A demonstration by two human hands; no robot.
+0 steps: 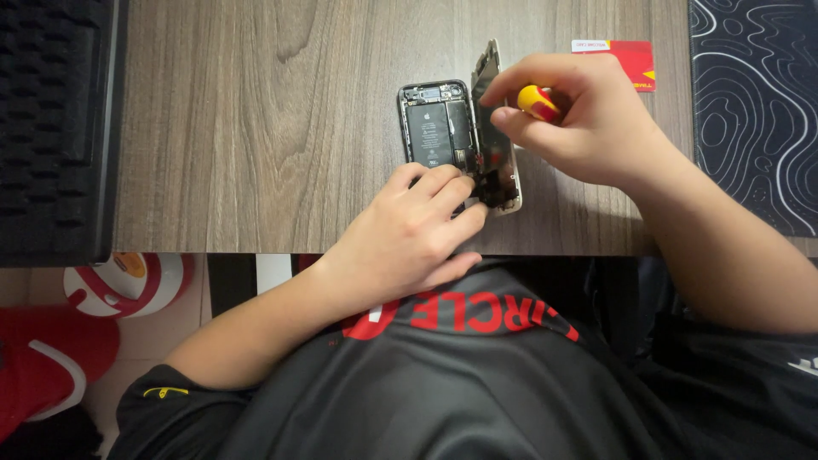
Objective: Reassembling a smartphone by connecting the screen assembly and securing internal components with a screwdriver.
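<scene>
An opened smartphone (433, 123) lies on the wooden desk (256, 128), its black battery and inner parts showing. Its screen panel (494, 128) is swung up on edge along the phone's right side. My left hand (409, 234) rests at the phone's lower end, fingers pinching the bottom of the body and the panel. My right hand (579, 115) holds a small screwdriver with a yellow and red handle (537, 102), pointed toward the raised panel. The driver's tip is hidden behind my fingers.
A red and yellow card (626, 58) lies behind my right hand. A black patterned mat (754, 102) covers the desk's right side, and a dark keyboard (51, 128) sits at the left. Below the desk edge, red and white items (119, 285) lie on the floor.
</scene>
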